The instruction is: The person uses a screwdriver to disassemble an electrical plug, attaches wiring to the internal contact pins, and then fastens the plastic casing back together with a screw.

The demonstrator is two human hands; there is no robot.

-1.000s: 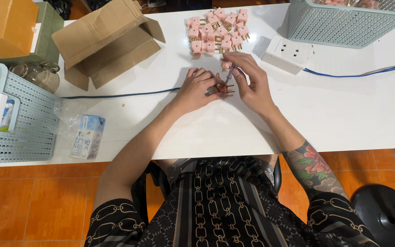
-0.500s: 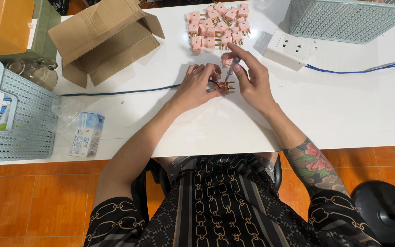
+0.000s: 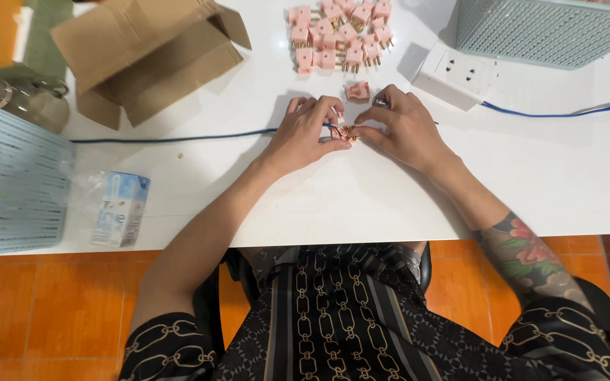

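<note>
Big white tabletop (image 3: 319, 204) carries everything here. Up left there's an open cardboard box (image 3: 150, 56), at the left edge a pale blue plastic basket (image 3: 15, 183) with a small drink carton (image 3: 120, 209) beside it, and another mesh basket (image 3: 552, 28) sits top right. A white power strip (image 3: 455, 73) lies near that, its blue cable (image 3: 566, 111) trailing off to the right.

Then the heap of pink plugs (image 3: 340, 35) with brass prongs, and one loose pink plug half (image 3: 358, 91) just above the hands.

The actual work is tiny: both hands meet at the middle of the tabletop over a small pink plug (image 3: 349, 132) with the end of a dark cord (image 3: 178, 136) running into it from the left. Left hand (image 3: 306, 134) is curled, fingers pinching cord and plug; right hand (image 3: 405, 127) is closed on the plug from the other side.

My take: the plug's light, hard plastic, probably slick and easy to drop, so grip the body's flat sides, not the prongs. The cord is floppy, so hold it right by the plug.
</note>
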